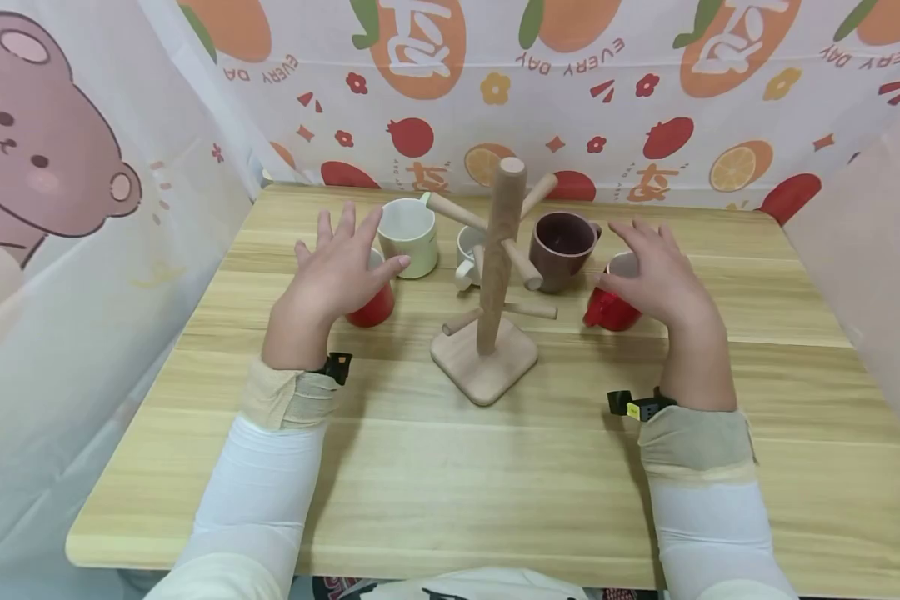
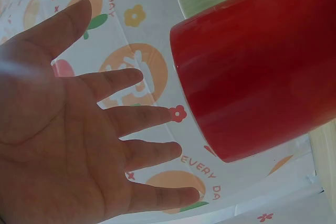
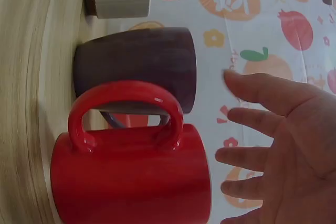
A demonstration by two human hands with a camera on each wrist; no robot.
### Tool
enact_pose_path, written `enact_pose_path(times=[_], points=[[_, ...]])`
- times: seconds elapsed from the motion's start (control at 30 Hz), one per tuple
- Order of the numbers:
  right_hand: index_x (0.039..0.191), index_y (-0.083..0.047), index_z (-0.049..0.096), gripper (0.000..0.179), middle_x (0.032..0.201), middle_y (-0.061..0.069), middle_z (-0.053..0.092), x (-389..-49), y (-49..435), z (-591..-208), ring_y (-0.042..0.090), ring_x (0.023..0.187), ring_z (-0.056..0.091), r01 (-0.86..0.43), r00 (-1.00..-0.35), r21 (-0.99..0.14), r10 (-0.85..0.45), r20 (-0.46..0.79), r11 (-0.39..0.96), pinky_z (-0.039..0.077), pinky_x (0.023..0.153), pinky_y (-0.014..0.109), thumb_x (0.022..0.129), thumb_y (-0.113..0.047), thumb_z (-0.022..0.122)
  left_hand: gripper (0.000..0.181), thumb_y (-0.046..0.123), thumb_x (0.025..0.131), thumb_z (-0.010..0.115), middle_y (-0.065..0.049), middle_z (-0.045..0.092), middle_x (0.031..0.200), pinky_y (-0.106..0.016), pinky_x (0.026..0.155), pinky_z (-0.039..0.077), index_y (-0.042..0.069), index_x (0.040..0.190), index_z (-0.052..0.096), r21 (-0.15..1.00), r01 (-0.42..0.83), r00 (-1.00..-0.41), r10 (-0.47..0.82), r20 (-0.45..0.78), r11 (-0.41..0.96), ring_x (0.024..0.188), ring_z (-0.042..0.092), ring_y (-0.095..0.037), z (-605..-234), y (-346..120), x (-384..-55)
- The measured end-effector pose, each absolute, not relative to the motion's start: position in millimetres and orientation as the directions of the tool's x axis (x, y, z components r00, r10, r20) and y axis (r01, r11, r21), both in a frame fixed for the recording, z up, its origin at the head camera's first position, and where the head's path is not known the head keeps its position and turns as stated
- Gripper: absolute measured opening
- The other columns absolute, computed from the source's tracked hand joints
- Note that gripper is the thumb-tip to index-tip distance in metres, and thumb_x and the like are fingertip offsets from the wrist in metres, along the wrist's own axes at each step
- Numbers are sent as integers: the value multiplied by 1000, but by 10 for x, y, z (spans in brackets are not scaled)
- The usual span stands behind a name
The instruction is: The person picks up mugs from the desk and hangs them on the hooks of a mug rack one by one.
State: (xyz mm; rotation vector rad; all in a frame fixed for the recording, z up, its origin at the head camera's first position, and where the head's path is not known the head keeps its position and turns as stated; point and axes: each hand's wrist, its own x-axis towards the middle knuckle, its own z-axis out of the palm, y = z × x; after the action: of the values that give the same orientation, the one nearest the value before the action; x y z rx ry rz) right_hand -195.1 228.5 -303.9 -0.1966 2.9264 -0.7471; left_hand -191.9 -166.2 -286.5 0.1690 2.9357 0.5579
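Note:
My left hand hovers with spread fingers above a red mug on the left, which it partly covers in the head view. In the left wrist view a gap separates the fingers from that red mug. Over on the right, my right hand is held above a second red mug, fingers extended. The right wrist view shows this red mug with its handle, apart from the fingers. Between the hands stands a wooden mug tree with several pegs, bearing nothing.
Behind the mug tree are a pale green mug, a small white mug partly hidden by the post, and a dark brown mug. All rest on the wooden table. A fruit-patterned curtain hangs along the back edge.

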Motion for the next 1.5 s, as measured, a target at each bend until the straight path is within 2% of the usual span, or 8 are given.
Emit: enact_pose_path(times=[0.13, 0.4, 0.57, 0.7, 0.93, 1.2, 1.33, 1.5], points=[[156, -21, 28, 84, 164, 18, 12, -1967, 2319, -3070, 43, 150, -1, -84, -975, -488, -173, -140, 869, 31, 101, 75, 85, -28, 73, 82, 59, 96, 48, -17, -8, 165, -81, 104, -1, 26, 159, 8, 368, 89, -982, 144, -123, 925, 148, -17, -46, -2875, -1670, -1905], [156, -22, 28, 82, 164, 19, 10, -1987, 2368, -3140, 48, 149, -5, -61, -952, -489, -198, -233, 870, 31, 101, 75, 86, -24, 71, 81, 57, 96, 49, -19, -6, 165, -81, 105, 1, 25, 159, 10, 355, 99, -983, 147, -112, 930, 148, -14, -46, -2888, -1667, -1878], [155, -20, 31, 82, 163, 22, 12, -2012, 2368, -3187, 52, 147, 0, -91, -941, -496, -238, -243, 864, 32, 102, 73, 84, -19, 72, 80, 56, 96, 49, -19, -6, 165, -81, 105, 1, 24, 159, 11, 354, 96, -983, 145, -114, 930, 148, -14, -46, -2888, -1670, -1871], [153, -18, 35, 83, 162, 22, 13, -2043, 2352, -3224, 51, 146, 6, -97, -940, -484, -241, -243, 870, 40, 99, 69, 80, -14, 74, 81, 56, 96, 49, -19, -6, 165, -81, 105, 1, 25, 159, 9, 352, 95, -982, 145, -118, 931, 148, -14, -46, -2876, -1670, -1872], [145, -11, 47, 75, 161, 23, 16, -2095, 2346, -3298, 50, 144, 13, -123, -949, -440, -236, -210, 889, 41, 98, 67, 76, -7, 77, 80, 56, 96, 49, -18, -6, 165, -80, 105, 3, 27, 159, 9, 352, 99, -983, 147, -113, 931, 149, -14, -45, -2856, -1652, -1873], [135, -14, 54, 65, 148, 23, 32, -2076, 2366, -3340, 47, 129, 26, -95, -964, -458, -196, -178, 884, 51, 85, 64, 76, -7, 80, 78, 55, 97, 49, -14, -5, 165, -78, 108, 5, 26, 159, 14, 374, 108, -985, 149, -82, 921, 150, -11, -43, -2838, -1608, -1868], [132, -14, 56, 63, 141, 23, 36, -2041, 2398, -3307, 46, 124, 29, -97, -965, -453, -195, -176, 886, 53, 82, 61, 74, -11, 83, 76, 55, 97, 48, -16, 2, 165, -76, 109, 10, 22, 158, 18, 386, 115, -989, 143, -44, 915, 150, -5, -43, -2800, -1587, -1849], [130, -14, 57, 62, 137, 24, 38, -1981, 2429, -3199, 44, 121, 36, -105, -956, -486, -222, -191, 868, 53, 84, 59, 74, -18, 84, 63, 48, 99, 50, -13, 37, 155, -64, 107, 34, 15, 151, 38, 426, 144, -990, 125, 72, 893, 144, 31, -35, -2711, -1566, -1781]])
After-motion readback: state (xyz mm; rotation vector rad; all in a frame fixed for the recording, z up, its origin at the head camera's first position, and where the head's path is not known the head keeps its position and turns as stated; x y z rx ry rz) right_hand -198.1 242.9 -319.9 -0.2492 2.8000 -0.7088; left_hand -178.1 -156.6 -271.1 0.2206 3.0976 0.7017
